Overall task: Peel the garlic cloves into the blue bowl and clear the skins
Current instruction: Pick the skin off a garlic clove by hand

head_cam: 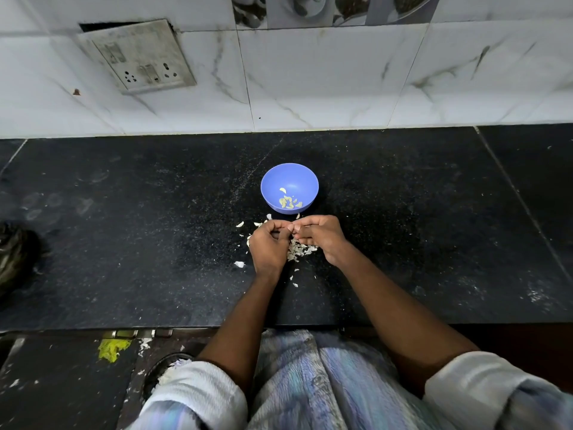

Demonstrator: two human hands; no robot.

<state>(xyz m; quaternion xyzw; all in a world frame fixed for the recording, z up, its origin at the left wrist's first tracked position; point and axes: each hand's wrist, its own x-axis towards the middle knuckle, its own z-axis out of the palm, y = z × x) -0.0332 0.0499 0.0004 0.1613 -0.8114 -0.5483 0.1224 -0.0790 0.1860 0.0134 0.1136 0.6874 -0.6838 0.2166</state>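
Both hands meet fingertip to fingertip just short of the blue bowl (289, 187), which sits straight ahead on the desk (124, 243). Left hand (268, 246) and right hand (319, 237) curl around something tiny, presumably a clove; hidden. Peeled cloves (289, 201) pale in bowl; skins (299, 250) heaped beneath hands.

Your left hand (268, 248) and right hand (319, 235) meet at frame centre, fingers curled inward, fingertips touching; what they pinch is hidden. Beneath and around them lie garlic skins (299, 251) on the black surface (124, 243). Just above your hands sits the blue bowl (305, 178), holding a few peeled cloves (289, 202). A switchboard (138, 55) hangs on the tiled wall (341, 79), upper left.
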